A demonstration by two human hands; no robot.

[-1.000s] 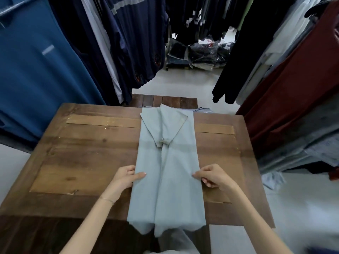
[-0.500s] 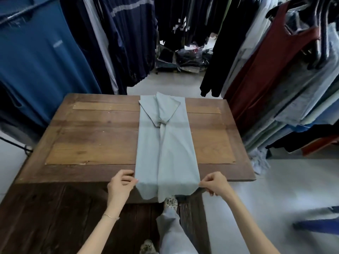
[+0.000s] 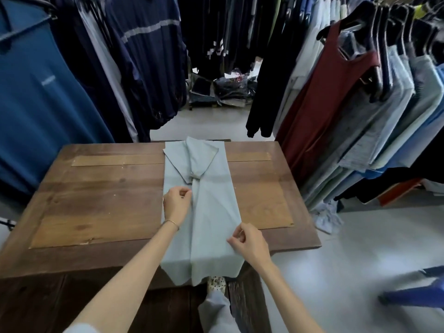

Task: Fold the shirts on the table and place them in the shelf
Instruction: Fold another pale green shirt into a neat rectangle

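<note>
A light blue-grey shirt (image 3: 211, 212) lies lengthwise on the wooden table (image 3: 101, 200). It is folded into a narrow strip, with the collar at the far edge and the hem hanging over the near edge. My left hand (image 3: 176, 204) rests on the left half of the shirt below the collar, its fingers curled and pinching cloth near the centre line. My right hand (image 3: 249, 243) pinches the shirt's right edge near the table's front. No shelf is in view.
Racks of hanging clothes crowd the left (image 3: 43, 97), the back (image 3: 216, 32) and the right (image 3: 360, 104) of the table. Folded garments (image 3: 223, 92) are piled on the floor behind. A dark wooden surface (image 3: 60, 304) lies below the table's near edge, beside my shoe (image 3: 216, 283).
Both hands have left the hem corners. The left hand moved up onto the shirt's middle, and the right hand moved a little way up the right edge. The shirt still lies flat.
</note>
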